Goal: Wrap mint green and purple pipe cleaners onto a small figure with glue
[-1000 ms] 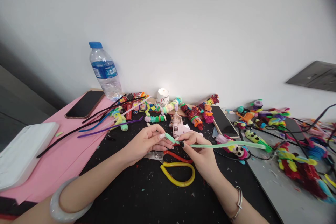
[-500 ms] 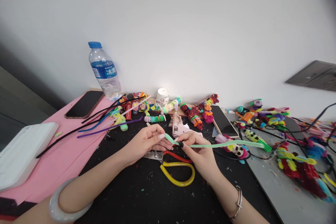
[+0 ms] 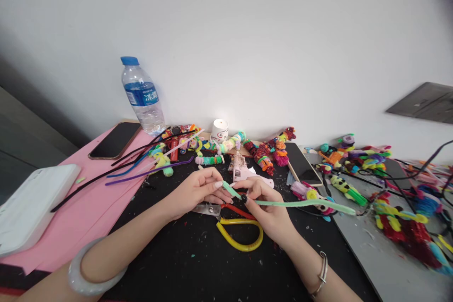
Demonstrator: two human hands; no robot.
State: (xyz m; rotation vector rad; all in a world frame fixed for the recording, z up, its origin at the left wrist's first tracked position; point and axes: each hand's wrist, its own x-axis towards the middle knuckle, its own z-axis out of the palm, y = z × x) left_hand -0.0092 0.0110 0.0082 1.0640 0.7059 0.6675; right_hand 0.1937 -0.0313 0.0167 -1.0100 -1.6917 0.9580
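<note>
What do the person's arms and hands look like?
No sleeves, both forearms bare. The left hand has pale polished nails and a chunky grey-white bangle at the wrist. The right hand has a black thumbnail and a thin silver bracelet at the wrist.

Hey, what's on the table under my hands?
Under the left hand and right hand, which pinch a green pipe cleaner, lies a tool with yellow and red handles; the left hand covers its front end.
</note>
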